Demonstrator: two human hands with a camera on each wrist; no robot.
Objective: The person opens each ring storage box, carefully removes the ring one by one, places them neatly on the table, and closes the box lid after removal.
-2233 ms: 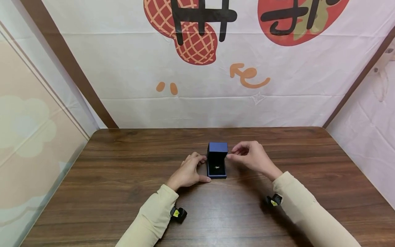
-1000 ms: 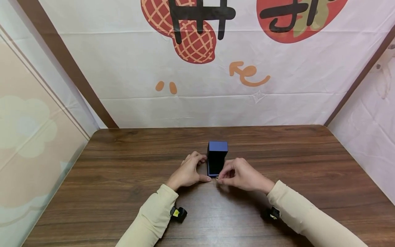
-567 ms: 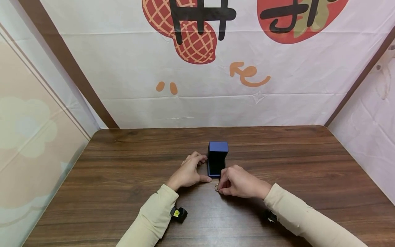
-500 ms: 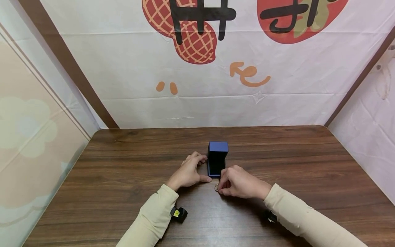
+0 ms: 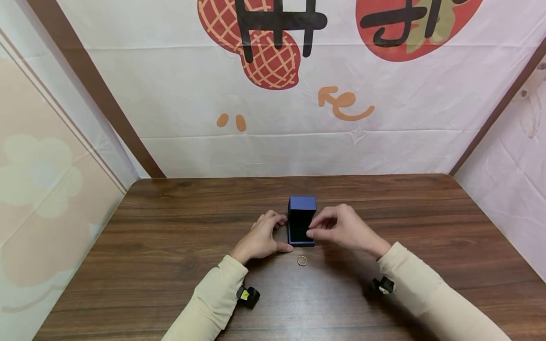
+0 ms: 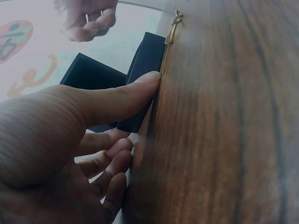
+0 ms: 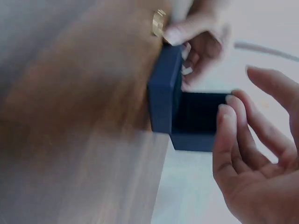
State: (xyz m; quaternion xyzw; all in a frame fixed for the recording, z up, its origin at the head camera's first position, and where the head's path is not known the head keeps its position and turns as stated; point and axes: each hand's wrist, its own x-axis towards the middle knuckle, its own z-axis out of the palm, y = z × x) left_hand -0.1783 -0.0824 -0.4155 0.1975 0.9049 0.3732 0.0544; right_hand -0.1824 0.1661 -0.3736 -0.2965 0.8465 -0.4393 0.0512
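A small blue ring box (image 5: 302,203) stands on the table with its lid up and its dark inside facing me. My left hand (image 5: 260,238) steadies it from the left, thumb at the front corner of the base and fingers at the side; the left wrist view shows the thumb (image 6: 119,95) pressed on the base. A gold-coloured ring (image 5: 302,261) lies on the wood just in front of the box, touched by neither hand. Beside the box's right side hovers my right hand (image 5: 343,228), thumb and fingers apart, nothing between them.
The brown wood-grain table (image 5: 170,227) spans the front. A white printed cloth (image 5: 192,156) hangs behind its far edge, and a pale panel (image 5: 42,213) stands at the left.
My right hand took the ring from the box, set it down on the table in front, let go and rose back toward the box's right side. The left hand stayed put.
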